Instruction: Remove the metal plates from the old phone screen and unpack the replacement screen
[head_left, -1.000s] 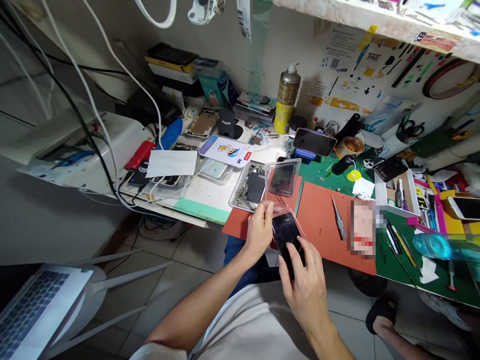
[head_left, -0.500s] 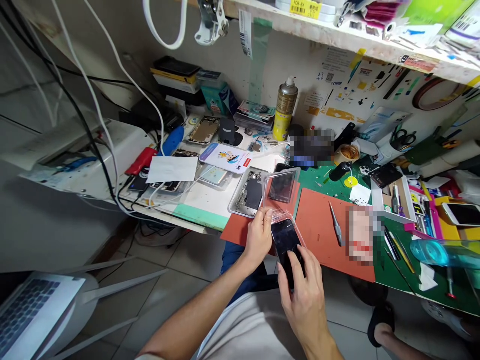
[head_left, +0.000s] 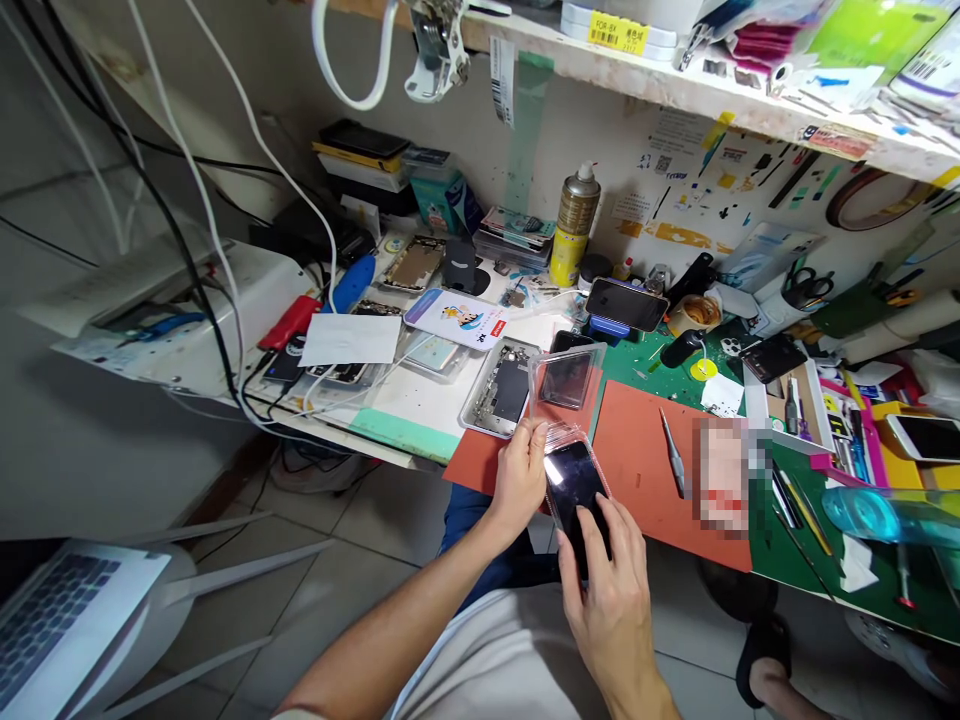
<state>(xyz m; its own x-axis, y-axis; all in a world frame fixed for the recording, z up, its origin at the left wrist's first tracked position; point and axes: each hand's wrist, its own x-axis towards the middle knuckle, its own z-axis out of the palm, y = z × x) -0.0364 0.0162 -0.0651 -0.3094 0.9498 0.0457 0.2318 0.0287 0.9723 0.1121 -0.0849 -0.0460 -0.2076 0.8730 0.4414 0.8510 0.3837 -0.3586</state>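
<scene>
A black phone screen (head_left: 574,475) lies tilted in the base of a clear plastic clamshell case, close to my body and at the front edge of the bench. The case's clear lid (head_left: 571,374) stands open above the orange mat. My left hand (head_left: 517,485) pinches the left edge of the case near its hinge, thumb and fingers together. Over the lower part of the screen is my right hand (head_left: 611,585), its fingertips resting on the glass and its thumb at the left edge. Part of the screen is hidden under those fingers.
An orange mat (head_left: 637,440) carries a grey pointed tool (head_left: 673,455). An opened phone housing (head_left: 499,385) lies left of the lid. A spray can (head_left: 575,225) and a propped phone (head_left: 627,304) stand behind. Tools and a teal bottle (head_left: 862,513) are at right, a laptop (head_left: 82,620) lower left.
The view has shifted slightly, and a bright reflection now shows on the black screen. Both hands keep nearly the same places on the case and screen.
</scene>
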